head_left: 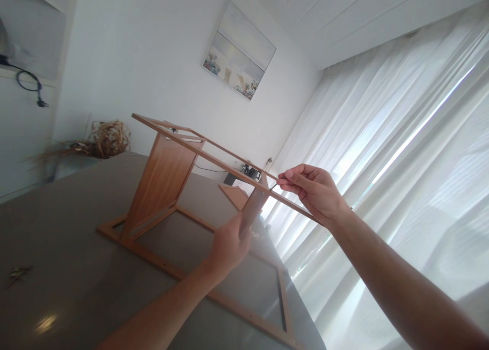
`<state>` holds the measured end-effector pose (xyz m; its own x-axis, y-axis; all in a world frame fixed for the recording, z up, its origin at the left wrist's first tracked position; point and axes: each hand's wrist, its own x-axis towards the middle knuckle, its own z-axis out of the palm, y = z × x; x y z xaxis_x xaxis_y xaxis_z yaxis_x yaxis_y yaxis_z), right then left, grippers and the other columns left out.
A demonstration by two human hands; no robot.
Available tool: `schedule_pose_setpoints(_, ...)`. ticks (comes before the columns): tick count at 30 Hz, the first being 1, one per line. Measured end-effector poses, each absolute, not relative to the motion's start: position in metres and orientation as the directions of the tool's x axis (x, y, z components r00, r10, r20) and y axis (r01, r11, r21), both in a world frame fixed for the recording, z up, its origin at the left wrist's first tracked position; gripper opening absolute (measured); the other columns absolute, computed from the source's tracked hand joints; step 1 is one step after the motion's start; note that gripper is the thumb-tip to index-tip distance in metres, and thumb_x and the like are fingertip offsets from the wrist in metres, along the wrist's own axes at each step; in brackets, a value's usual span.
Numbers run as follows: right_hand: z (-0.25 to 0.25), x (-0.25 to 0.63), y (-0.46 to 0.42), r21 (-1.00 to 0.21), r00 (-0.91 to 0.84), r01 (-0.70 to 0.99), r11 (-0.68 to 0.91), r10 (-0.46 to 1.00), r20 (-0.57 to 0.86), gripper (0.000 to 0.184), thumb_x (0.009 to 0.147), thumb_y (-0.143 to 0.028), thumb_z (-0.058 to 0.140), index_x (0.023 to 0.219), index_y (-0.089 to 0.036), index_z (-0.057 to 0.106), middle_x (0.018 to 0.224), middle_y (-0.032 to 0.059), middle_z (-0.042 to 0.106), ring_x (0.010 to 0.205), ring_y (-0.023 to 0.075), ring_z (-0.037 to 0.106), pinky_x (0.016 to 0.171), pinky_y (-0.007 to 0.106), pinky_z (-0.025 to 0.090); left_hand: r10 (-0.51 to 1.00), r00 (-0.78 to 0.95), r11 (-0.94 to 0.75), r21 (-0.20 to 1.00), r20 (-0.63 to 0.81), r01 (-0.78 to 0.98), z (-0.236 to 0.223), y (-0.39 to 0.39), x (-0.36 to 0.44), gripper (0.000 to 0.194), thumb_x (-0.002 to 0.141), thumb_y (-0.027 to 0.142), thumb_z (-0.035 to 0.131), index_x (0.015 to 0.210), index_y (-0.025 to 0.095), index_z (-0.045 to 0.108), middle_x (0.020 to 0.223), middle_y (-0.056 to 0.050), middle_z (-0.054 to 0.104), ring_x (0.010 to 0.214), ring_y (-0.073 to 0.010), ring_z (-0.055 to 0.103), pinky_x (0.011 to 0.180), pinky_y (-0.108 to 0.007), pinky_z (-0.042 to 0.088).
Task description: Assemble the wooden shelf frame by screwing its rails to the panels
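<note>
A partly assembled wooden frame stands on the grey table. Its lower frame (153, 261) lies flat, a wooden panel (162, 171) rises upright at the left, and an upper frame (217, 161) spans the top. My left hand (229, 243) is wrapped round a wooden board (255, 205) under the upper frame's right part. Above that joint, my right hand (311, 187) pinches a thin metal rod (273, 186), its tip at the upper frame's rail. The rod's other end is hidden by my fingers, so its exact kind does not show.
Several small screws (19, 274) lie on the grey table (64, 238) at the left. Another wooden piece (234, 194) and dark items (250, 171) sit at the far end. White curtains (401, 151) hang close on the right; a dried plant bundle (109, 138) is behind the table.
</note>
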<state>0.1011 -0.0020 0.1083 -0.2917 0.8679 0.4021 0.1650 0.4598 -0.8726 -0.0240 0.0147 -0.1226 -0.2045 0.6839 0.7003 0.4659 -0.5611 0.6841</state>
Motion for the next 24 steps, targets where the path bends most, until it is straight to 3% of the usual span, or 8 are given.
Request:
schedule_pose_setpoints(8,0.114,0.105,-0.002,-0.808,-0.337,0.281,0.518,0.841,0.423,0.03,0.076,-0.039,0.091,0.083,-0.014,0.077,0.086,0.0099,0.08,0.073,0.0168,0.077,0.072,0.026,0.066,0.678,-0.212,-0.569,0.685,0.704,0.455,-0.124,0.017,-0.023,0.011,0.095,0.025,0.053,0.084,0.022,0.055,0.067,0.001,0.057,0.061,-0.0181,0.058,0.06,-0.029,0.029)
schedule_pose_setpoints(12,0.123,0.108,0.0,-0.792,-0.356,0.366,0.489,0.86,0.367,0.031,0.076,-0.039,0.091,0.085,-0.013,0.078,0.079,0.0099,0.079,0.072,0.0187,0.077,0.07,0.027,0.066,0.688,-0.206,-0.566,0.692,0.696,0.448,-0.124,0.016,-0.023,0.011,0.094,0.023,0.053,0.085,0.022,0.056,0.067,0.001,0.057,0.06,-0.0176,0.056,0.06,-0.029,0.029)
schedule_pose_setpoints(16,0.133,0.113,0.006,-0.769,-0.454,0.392,0.505,0.833,0.315,0.031,0.078,-0.041,0.09,0.087,-0.014,0.078,0.089,0.0116,0.081,0.078,0.02,0.078,0.072,0.027,0.066,0.681,-0.216,-0.567,0.691,0.699,0.449,-0.125,0.016,-0.023,0.011,0.094,0.024,0.053,0.084,0.022,0.057,0.066,0.001,0.058,0.061,-0.0179,0.057,0.06,-0.029,0.03)
schedule_pose_setpoints(24,0.156,0.109,0.012,-0.64,-0.622,0.493,0.589,0.753,0.215,0.038,0.075,-0.047,0.09,0.087,-0.013,0.079,0.08,0.0088,0.079,0.071,0.0188,0.076,0.065,0.028,0.063,0.689,-0.206,-0.566,0.693,0.695,0.448,-0.126,0.016,-0.025,0.012,0.096,0.025,0.053,0.085,0.022,0.057,0.067,0.001,0.058,0.06,-0.0174,0.056,0.06,-0.028,0.03)
